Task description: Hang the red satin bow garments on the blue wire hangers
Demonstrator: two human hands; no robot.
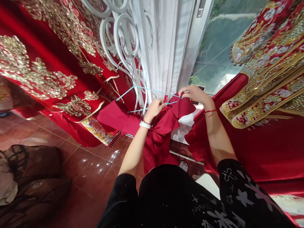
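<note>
A plain dark red garment [161, 133] hangs in front of me on a thin light-blue wire hanger [142, 89]. My left hand [155, 107], with a white watch on its wrist, is closed on the garment's neckline at the hanger. My right hand [193, 92], with a red string round its wrist, pinches the garment's right shoulder against the hanger's end. The hanger's hook sits near a white scrolled metal grille [123, 41].
Red robes with gold embroidery hang at left [47, 69] and right [266, 79]. A white curtain [161, 44] and a window [220, 38] are behind. Reddish-brown floor tiles [95, 171] lie below, with a brown cushion or bag [30, 177] at lower left.
</note>
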